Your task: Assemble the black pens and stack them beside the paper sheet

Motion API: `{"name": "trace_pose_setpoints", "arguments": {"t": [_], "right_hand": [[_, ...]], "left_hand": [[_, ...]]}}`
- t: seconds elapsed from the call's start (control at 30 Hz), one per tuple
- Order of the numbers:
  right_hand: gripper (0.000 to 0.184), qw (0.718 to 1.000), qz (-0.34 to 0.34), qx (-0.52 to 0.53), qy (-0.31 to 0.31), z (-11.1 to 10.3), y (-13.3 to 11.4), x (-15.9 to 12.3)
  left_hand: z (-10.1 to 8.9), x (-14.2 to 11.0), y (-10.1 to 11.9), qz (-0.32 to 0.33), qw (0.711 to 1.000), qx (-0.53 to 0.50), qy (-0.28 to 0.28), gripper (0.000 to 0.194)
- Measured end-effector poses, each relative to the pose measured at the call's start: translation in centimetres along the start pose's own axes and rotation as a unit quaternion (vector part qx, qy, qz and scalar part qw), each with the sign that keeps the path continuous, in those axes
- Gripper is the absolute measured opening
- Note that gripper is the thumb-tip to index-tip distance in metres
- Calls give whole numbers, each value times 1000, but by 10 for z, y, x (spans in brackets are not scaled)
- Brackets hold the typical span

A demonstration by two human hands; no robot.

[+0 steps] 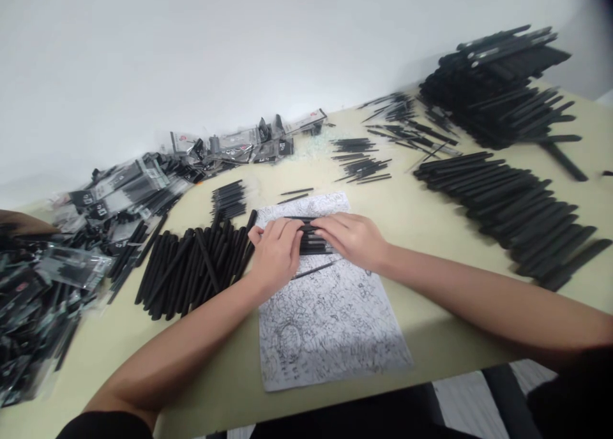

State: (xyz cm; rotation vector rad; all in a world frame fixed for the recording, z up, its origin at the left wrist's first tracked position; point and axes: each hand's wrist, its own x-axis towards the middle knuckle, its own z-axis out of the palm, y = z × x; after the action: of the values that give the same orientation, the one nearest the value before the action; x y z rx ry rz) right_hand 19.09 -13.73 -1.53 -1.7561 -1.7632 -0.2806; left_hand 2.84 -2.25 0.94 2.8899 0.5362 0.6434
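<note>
A row of slim black pen-like sticks lies side by side across a sheet of paper covered in dark scribbles. My left hand is closed over their left ends, its fingers bent down and the thumb alongside. At the right ends, my right hand has its fingertips pressed together on the upper sticks. The fingers hide part of the row. A single thin stick rests on the paper just below the hands.
Thick black tubes are heaped left of the paper. Clear packets with black contents spread along the left and back. Thin sticks lie in small groups beyond. To the right are a long row of black tubes and a tall stack.
</note>
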Motion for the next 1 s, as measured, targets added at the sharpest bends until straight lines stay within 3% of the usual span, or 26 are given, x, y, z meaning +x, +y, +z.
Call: {"name": "trace_pose_setpoints", "arguments": {"t": [0.33, 0.57, 1.0], "right_hand": [[19, 993, 13, 115, 24, -5, 0, 2], [24, 999, 21, 46, 17, 1, 4, 0], [23, 997, 32, 72, 10, -4, 1, 1]], "left_hand": [[-1, 0, 0, -16, 999, -18, -29, 24], [1, 0, 1, -19, 1000, -3, -13, 24], [1, 0, 3, -7, 1000, 3, 6, 22]]}}
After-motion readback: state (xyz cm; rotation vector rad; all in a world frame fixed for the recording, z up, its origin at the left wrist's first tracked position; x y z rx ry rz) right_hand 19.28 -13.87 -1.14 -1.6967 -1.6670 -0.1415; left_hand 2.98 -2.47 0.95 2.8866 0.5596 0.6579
